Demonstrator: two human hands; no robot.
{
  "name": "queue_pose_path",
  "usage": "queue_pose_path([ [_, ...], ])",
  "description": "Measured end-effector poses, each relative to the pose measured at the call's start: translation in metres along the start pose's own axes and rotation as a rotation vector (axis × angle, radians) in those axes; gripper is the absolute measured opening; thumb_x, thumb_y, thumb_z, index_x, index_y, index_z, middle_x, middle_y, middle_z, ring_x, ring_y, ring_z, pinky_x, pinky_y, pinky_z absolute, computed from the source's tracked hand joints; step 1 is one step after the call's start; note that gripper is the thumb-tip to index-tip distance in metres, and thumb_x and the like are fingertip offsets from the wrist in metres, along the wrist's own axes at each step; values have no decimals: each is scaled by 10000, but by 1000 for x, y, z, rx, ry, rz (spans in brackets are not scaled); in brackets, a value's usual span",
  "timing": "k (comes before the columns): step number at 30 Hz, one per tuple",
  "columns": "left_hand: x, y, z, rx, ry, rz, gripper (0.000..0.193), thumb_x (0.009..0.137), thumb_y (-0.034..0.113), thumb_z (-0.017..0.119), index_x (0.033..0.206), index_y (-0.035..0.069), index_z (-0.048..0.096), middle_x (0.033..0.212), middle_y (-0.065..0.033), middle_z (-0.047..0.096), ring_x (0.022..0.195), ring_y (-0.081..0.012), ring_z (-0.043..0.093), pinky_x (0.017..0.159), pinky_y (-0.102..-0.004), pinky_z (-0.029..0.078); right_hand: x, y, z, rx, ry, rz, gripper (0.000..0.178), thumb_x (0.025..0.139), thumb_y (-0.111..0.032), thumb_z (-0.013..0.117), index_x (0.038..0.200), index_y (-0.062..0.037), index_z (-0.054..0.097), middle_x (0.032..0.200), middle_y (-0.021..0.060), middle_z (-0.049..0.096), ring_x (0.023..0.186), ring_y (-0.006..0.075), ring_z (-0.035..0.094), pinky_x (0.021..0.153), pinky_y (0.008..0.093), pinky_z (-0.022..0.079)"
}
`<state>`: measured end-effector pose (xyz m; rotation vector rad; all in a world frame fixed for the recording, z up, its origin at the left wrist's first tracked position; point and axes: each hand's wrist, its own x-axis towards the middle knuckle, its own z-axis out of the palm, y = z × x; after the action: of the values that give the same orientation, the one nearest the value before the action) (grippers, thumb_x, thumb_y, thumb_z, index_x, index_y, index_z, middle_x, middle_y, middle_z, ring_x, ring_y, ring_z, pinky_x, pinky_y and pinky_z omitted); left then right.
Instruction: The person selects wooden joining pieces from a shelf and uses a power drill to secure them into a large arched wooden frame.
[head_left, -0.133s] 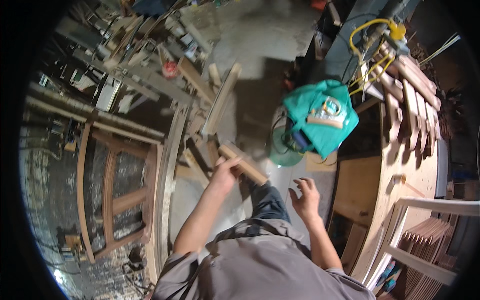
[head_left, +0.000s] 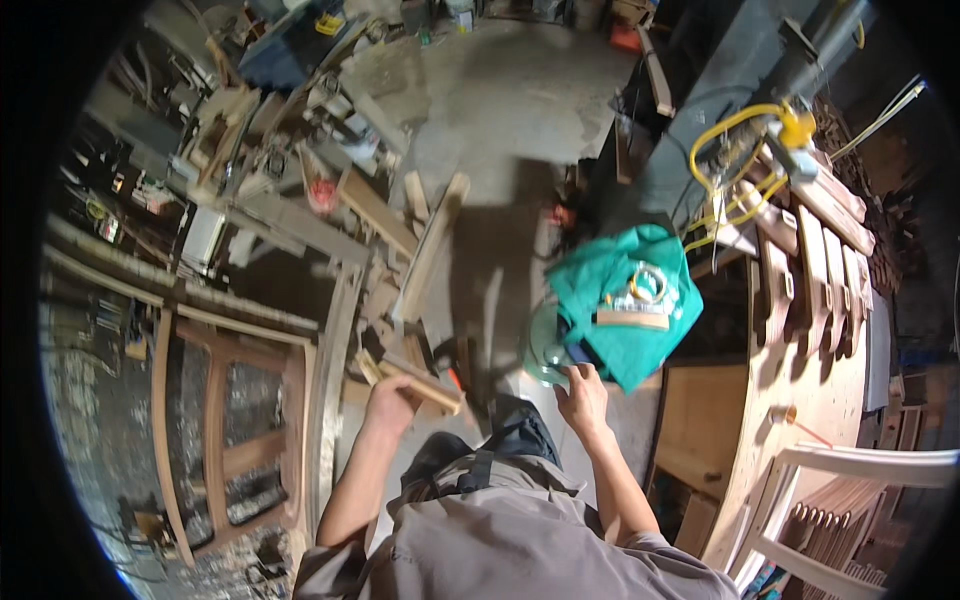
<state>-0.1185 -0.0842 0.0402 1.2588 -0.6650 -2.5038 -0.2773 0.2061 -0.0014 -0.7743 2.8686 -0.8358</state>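
My left hand (head_left: 394, 402) is closed around the near end of a short wooden block (head_left: 432, 390), held low over loose wood offcuts. The block slants toward my legs. My right hand (head_left: 582, 400) is in front of a green cloth (head_left: 640, 265) draped over a stand; its fingers are loosely bent, thumb apart, and I see nothing in them. Whether the fingertips touch the cloth's lower edge I cannot tell. On the cloth lie a roll of tape (head_left: 648, 283) and a small wooden strip (head_left: 632, 319). A clear, rounded greenish surface (head_left: 543, 350) shows beside the cloth.
Long boards (head_left: 436, 245) and scraps lie on the floor ahead. A wooden chair-like frame (head_left: 215, 420) rests at left. At right, shaped wooden parts (head_left: 815, 265) lie on a plywood bench (head_left: 800, 375), below a yellow hose (head_left: 700, 150). A pale frame (head_left: 860, 462) stands nearer me.
My left hand and the block have moved down and left, toward the offcuts. My right hand has shifted left, closer to the green cloth, its fingers less spread. The view has tilted.
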Motion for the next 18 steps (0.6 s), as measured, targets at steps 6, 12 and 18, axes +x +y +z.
queue_pose_path([
  [6,58,78,8,-61,178,1,385,682,-13,520,1067,-3,497,1003,-132,524,958,-340,555,972,-519,447,122,31,60,-264,-222,192,317,718,-205,736,957,-68,579,985,216,557,949,385,597,735,475,531],
  [12,205,145,82,358,-227,62,169,853,161,579,815,3,623,708,-116,602,648,-254,607,640,-410,525,180,66,79,-355,-648,378,245,696,-308,716,800,-87,730,854,139,716,820,305,705,666,403,567],
  [18,437,199,232,117,-438,-137,64,849,63,574,839,15,614,769,-77,603,758,-186,610,715,-308,501,231,68,61,-304,-1390,506,605,637,-553,807,1035,-110,708,1203,72,654,1156,276,594,923,475,477],
])
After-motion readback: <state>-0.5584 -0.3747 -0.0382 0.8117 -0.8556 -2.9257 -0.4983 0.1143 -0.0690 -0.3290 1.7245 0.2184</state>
